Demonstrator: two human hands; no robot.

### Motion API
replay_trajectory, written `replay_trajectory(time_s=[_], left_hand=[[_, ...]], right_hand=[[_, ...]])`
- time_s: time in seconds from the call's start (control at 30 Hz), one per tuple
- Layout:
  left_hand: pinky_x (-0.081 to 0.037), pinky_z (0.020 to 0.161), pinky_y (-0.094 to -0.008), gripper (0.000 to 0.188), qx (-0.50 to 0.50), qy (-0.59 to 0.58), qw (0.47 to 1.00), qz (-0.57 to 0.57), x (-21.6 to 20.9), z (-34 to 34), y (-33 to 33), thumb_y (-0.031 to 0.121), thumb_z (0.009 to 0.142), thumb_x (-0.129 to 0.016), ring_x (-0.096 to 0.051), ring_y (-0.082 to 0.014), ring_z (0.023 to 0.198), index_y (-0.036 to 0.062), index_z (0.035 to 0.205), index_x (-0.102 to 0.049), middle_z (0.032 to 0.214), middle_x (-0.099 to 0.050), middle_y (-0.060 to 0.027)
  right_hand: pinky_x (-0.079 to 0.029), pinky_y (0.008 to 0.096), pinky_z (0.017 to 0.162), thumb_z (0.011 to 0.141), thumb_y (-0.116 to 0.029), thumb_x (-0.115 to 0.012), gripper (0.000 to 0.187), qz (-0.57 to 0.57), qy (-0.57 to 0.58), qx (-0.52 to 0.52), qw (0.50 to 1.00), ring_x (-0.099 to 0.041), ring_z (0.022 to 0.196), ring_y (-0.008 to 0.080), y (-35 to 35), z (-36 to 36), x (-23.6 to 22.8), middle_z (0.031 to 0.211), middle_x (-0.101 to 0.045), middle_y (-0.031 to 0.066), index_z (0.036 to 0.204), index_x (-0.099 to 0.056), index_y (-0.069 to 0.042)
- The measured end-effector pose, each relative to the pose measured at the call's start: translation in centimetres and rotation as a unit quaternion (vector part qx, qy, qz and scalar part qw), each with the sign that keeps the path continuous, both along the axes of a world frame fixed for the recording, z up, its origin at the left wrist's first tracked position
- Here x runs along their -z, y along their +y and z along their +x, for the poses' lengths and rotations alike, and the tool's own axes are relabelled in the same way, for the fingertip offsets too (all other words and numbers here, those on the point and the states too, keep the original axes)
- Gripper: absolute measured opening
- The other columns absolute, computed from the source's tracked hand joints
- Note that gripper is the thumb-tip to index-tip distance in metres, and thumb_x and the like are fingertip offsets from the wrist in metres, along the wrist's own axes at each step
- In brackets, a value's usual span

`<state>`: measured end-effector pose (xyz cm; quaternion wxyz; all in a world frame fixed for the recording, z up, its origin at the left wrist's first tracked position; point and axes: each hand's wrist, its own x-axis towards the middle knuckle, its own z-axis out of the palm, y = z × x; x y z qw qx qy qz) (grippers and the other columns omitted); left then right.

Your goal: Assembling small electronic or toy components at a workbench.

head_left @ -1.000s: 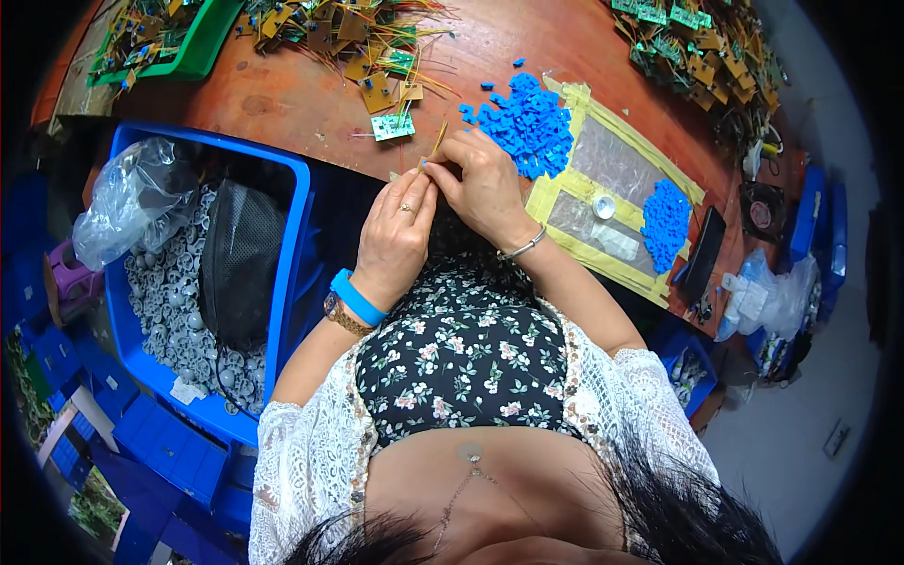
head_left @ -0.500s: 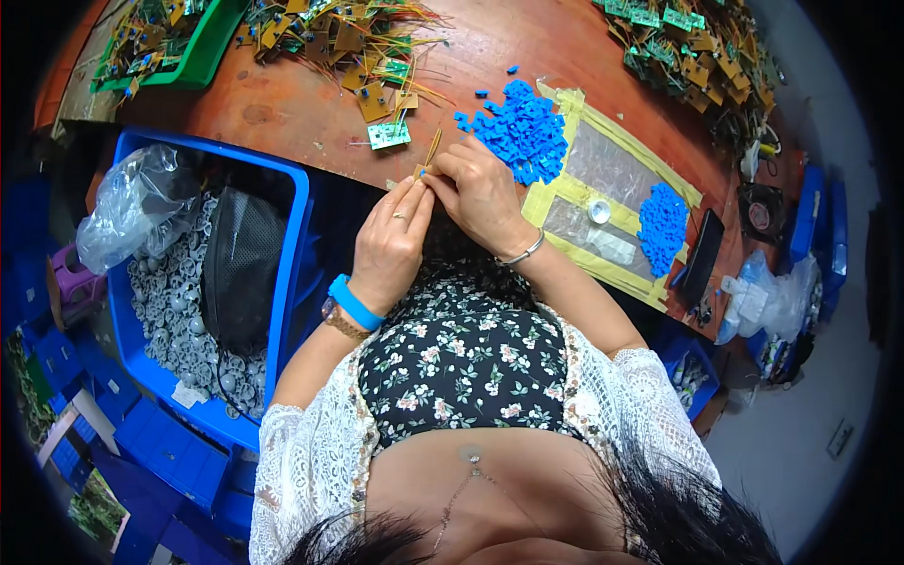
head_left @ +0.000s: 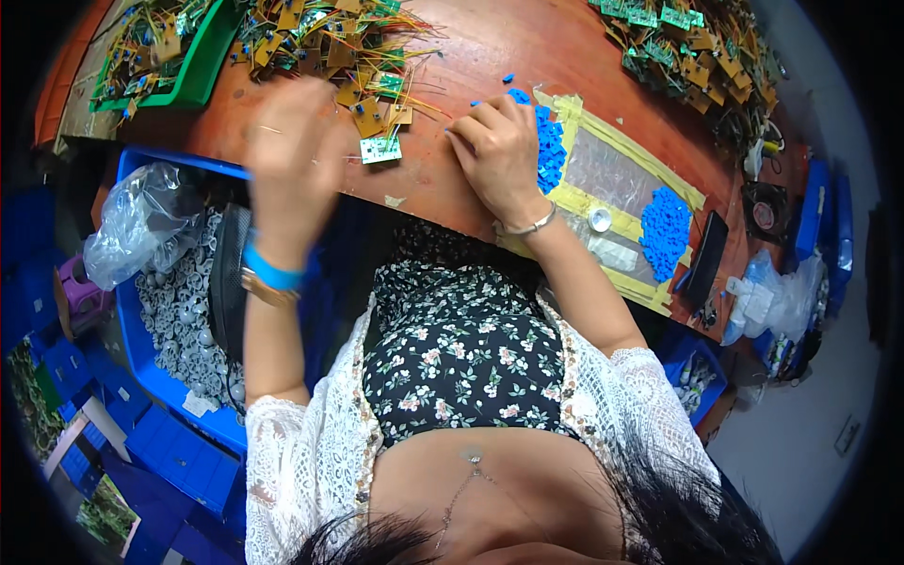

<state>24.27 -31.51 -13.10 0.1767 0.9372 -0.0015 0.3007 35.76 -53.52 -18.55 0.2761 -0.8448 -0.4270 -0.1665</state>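
Observation:
My left hand [head_left: 297,160], smeared by motion, is over the table's left part, beside the heap of small circuit boards with wires [head_left: 325,42]; its fingers cannot be made out. At the near edge of that heap lies a pale green board [head_left: 380,150]. My right hand [head_left: 499,155] is at the pile of small blue plastic parts [head_left: 549,151] and covers part of it. Its fingers are curled, thumb against fingertips; whatever they hold is too small or hidden to name.
A green tray [head_left: 202,71] of boards stands at the far left, another board heap [head_left: 692,61] at the far right. Yellow tape [head_left: 568,122] frames a plastic sheet bearing a small white round container [head_left: 599,219] and more blue parts [head_left: 665,235]. A blue bin [head_left: 132,330] holds grey parts.
My left hand has parted from my right and moved left and away from me to the board heap. My right hand has moved slightly right to the blue parts. The small brown board between them no longer shows.

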Motion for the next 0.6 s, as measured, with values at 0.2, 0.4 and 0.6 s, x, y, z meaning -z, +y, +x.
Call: replay_trajectory(time_s=[0.2, 0.4, 0.6], left_hand=[[-0.046, 0.100, -0.0440, 0.053, -0.006, 0.095, 0.995, 0.024, 6.0, -1.0, -5.5, 0.008, 0.083, -0.071, -0.057, -0.0330, 0.120, 0.0031, 0.135, -0.058, 0.134, -0.059, -0.0156], [-0.049, 0.094, -0.0426, 0.038, 0.048, 0.110, 0.993, -0.001, 6.0, -3.6, -7.1, 0.000, 0.083, -0.063, -0.060, -0.0322, 0.109, -0.0013, 0.120, -0.064, 0.127, -0.062, -0.0151], [-0.046, 0.099, -0.0437, 0.038, 0.048, 0.112, 0.989, -0.080, 4.9, -4.6, -8.6, 0.002, 0.082, -0.070, -0.056, -0.0343, 0.118, -0.0013, 0.119, -0.063, 0.135, -0.056, -0.0161]], right_hand=[[-0.042, 0.0381, 0.083, 0.075, -0.015, -0.077, 0.011, -0.027, 0.025, -0.044, 0.998, -0.059, 0.090, 0.0219, -1.3, -3.4, -0.4, 0.082, -0.063, 0.0017, 0.078, -0.067, -0.011], [-0.042, 0.0374, 0.082, 0.076, -0.016, -0.076, 0.010, -0.048, 0.011, -0.037, 0.998, -0.059, 0.090, 0.0209, -1.9, -4.3, 0.5, 0.082, -0.062, 0.0000, 0.080, -0.068, -0.011], [-0.041, 0.0381, 0.081, 0.078, -0.014, -0.075, 0.008, -0.055, 0.028, -0.034, 0.998, -0.059, 0.088, 0.0216, -2.1, -4.7, 0.1, 0.083, -0.063, 0.0009, 0.081, -0.068, -0.011]])
